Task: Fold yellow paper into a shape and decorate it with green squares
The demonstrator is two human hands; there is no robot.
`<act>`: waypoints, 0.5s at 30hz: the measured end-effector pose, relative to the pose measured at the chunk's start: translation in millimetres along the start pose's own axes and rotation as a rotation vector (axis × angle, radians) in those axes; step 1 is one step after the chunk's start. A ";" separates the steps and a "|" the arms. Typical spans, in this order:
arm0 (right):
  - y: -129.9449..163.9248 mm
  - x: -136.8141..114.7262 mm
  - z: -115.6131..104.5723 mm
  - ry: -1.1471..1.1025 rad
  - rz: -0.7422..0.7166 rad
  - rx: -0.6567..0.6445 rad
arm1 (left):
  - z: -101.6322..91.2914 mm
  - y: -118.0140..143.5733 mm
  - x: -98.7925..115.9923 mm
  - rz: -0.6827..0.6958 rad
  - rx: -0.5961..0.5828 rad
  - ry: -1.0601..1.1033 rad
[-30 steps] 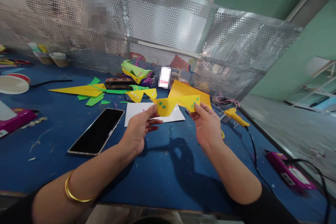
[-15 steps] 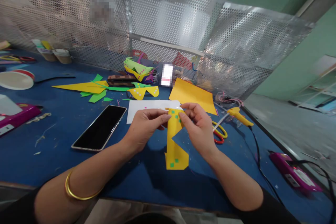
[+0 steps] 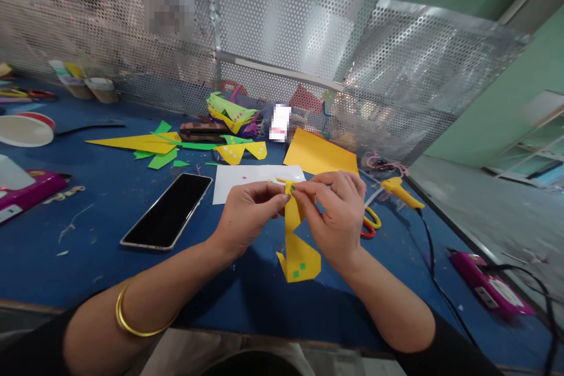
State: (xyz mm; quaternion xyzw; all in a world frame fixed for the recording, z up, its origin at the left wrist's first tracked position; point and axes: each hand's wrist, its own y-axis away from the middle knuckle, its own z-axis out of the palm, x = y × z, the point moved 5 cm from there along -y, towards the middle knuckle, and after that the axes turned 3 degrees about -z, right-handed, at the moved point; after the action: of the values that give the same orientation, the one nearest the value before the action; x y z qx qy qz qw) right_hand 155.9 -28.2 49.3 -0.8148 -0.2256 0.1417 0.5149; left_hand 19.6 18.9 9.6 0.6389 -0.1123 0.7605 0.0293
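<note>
Between the left hand (image 3: 249, 217) and right hand (image 3: 337, 217), both pinching it, hangs the yellow paper strip (image 3: 297, 244).

A single view is provided, taken from a head-worn camera directed forward and down over the blue table (image 3: 110, 229). The near table edge is cut at the bottom of the frame; the perforated metal screen (image 3: 282, 53) closes the far side. Both forearms are seen close up, entering from below.
</note>
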 end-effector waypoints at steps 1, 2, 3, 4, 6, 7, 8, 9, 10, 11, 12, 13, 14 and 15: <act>0.0 0.3 0.0 0.003 0.005 0.003 | 0.0 -0.1 -1.0 -0.001 -0.001 0.008; 0.1 0.7 0.0 0.005 0.010 0.005 | 0.1 -0.1 -1.8 -0.003 -0.004 0.017; 0.0 1.1 0.0 0.007 0.015 0.006 | 0.4 -0.1 -2.6 -0.010 -0.008 0.025; 0.0 1.4 -0.1 0.007 0.016 0.007 | 0.5 -0.1 -3.1 -0.018 -0.009 0.031; -0.2 1.6 -0.7 0.001 0.012 0.009 | 0.5 0.4 -3.0 -0.031 0.000 0.030; -0.2 1.6 -1.2 -0.003 0.009 0.011 | 0.5 0.8 -2.7 -0.036 0.006 0.027; -0.2 1.5 -1.8 -0.005 0.005 0.015 | 0.7 1.2 -2.2 -0.039 0.011 0.024; -0.2 1.4 -2.5 -0.004 0.003 0.018 | 1.0 1.6 -1.8 -0.042 0.012 0.024; -0.1 1.3 -3.1 0.000 0.000 0.023 | 1.3 1.9 -1.3 -0.042 0.011 0.026; -0.1 1.0 -3.7 0.006 -0.004 0.025 | 1.8 2.2 -1.0 -0.043 0.006 0.029; -0.1 0.6 -4.0 0.013 -0.011 0.026 | 2.2 2.4 -0.8 -0.043 0.000 0.031; 0.0 0.1 -4.1 0.019 -0.019 0.025 | 2.5 2.5 -0.6 -0.041 -0.007 0.032; 0.0 -0.4 -4.1 0.024 -0.027 0.022 | 2.7 2.5 -0.4 -0.036 -0.012 0.033; 0.0 -0.7 -3.8 0.029 -0.034 0.018 | 2.7 2.6 -0.3 -0.032 -0.015 0.033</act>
State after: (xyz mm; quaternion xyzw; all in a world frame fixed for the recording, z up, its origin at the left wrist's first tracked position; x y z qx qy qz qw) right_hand 157.0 -31.6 50.9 -0.8081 -0.2305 0.1231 0.5280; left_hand 21.8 15.9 9.4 0.6276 -0.1074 0.7696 0.0480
